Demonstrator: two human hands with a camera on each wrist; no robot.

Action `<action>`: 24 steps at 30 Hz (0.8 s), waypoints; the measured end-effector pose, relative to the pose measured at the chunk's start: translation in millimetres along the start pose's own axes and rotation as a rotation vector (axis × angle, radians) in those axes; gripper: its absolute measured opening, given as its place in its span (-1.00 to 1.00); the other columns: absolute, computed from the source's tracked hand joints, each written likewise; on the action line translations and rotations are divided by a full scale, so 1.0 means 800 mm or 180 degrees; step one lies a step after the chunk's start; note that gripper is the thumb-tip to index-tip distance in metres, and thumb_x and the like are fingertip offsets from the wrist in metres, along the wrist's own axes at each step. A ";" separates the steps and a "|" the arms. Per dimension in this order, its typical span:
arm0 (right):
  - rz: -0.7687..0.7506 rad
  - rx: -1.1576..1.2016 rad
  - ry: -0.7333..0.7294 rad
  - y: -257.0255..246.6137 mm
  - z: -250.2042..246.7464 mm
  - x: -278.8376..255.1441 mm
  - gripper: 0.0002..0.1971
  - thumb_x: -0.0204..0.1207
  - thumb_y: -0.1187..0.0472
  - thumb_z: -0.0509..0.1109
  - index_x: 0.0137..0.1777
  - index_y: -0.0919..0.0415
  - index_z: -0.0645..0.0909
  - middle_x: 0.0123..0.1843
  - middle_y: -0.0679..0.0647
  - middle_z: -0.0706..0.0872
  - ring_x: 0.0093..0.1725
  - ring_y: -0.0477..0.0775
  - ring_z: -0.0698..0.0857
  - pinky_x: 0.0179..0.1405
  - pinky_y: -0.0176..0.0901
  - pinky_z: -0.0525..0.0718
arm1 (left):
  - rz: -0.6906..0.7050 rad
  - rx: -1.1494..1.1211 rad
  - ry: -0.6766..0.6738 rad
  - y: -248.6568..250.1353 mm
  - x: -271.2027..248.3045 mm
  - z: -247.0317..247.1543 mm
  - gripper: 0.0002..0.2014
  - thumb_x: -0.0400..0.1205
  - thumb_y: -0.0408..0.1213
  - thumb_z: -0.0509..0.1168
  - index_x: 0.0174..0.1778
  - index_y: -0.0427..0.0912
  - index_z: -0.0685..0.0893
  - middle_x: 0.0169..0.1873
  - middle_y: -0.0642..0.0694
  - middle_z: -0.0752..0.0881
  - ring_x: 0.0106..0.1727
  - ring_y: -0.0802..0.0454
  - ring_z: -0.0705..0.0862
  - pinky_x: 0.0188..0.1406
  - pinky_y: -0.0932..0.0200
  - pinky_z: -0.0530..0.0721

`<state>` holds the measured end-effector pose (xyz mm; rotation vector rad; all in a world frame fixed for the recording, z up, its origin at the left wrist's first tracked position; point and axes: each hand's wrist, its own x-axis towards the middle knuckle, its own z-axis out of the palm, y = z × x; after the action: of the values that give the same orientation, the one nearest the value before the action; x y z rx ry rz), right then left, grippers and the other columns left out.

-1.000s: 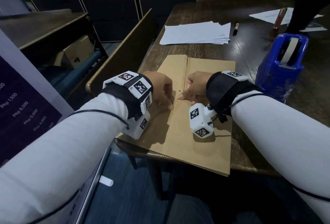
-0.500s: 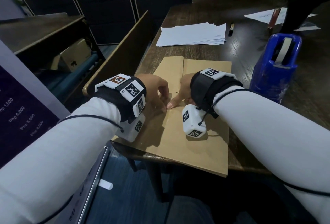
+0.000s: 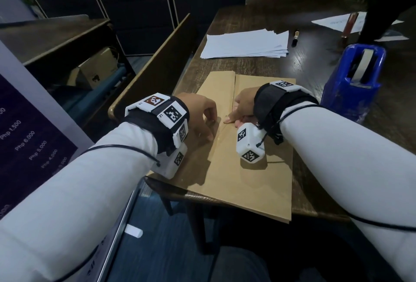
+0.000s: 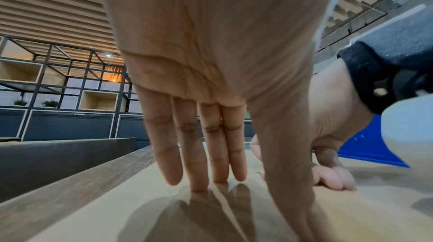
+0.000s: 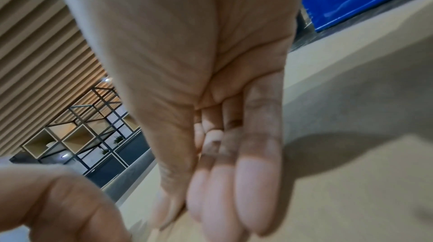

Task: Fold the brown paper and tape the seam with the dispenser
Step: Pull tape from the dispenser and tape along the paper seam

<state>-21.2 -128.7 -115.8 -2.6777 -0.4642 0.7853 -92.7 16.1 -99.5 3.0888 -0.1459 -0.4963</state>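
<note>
While both hands press down on the folded brown paper [image 3: 245, 169], the fold looks done and the seam [image 3: 234, 92] is being flattened. Left hand [image 3: 200, 113] has straight fingers flat on the paper; right hand [image 3: 243, 106] presses its fingertips just beside it, holding nothing. Next comes tape from the dispenser [image 3: 353, 83], standing beyond the right hand on the worktop [image 3: 304, 68].

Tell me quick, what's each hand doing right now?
Left hand: open, straight fingers pressing on the paper.
Right hand: open, fingertips pressing the paper by the seam, holding nothing.
</note>
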 end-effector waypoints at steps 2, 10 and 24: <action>0.0055 0.0105 -0.0046 -0.001 0.000 0.000 -0.62 0.34 -0.12 0.57 -0.23 0.20 0.60 -0.23 0.04 0.79 -0.24 0.05 0.70 0.05 -0.09 0.62 | 0.0007 0.0012 -0.0014 0.000 0.000 0.000 -0.47 0.35 0.06 0.57 0.22 0.08 0.62 0.19 0.15 0.67 0.01 0.16 0.60 -0.10 0.22 0.46; 0.0090 -0.1308 0.0089 -0.021 0.006 0.010 -0.12 -0.09 -0.57 0.46 0.01 0.16 0.66 -0.05 0.06 0.82 0.00 0.13 0.76 0.21 0.06 0.65 | 0.0004 0.0028 0.0007 0.001 0.002 0.000 -0.43 0.33 0.07 0.58 0.24 0.09 0.62 0.16 0.18 0.69 0.00 0.18 0.61 -0.08 0.23 0.48; 0.0073 -0.0176 -0.0081 -0.002 0.000 0.005 -0.57 0.44 -0.17 0.46 -0.12 0.26 0.60 -0.21 0.10 0.83 -0.26 0.05 0.74 -0.03 -0.18 0.69 | 0.0016 0.0073 0.0021 0.001 -0.005 0.001 -0.44 0.37 0.06 0.56 0.27 0.09 0.59 0.24 0.16 0.67 0.13 0.12 0.66 0.04 0.21 0.56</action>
<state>-18.4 -125.3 -117.0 -2.7314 -0.4689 0.8256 -97.1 15.7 -99.2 3.1113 -0.1603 -0.4878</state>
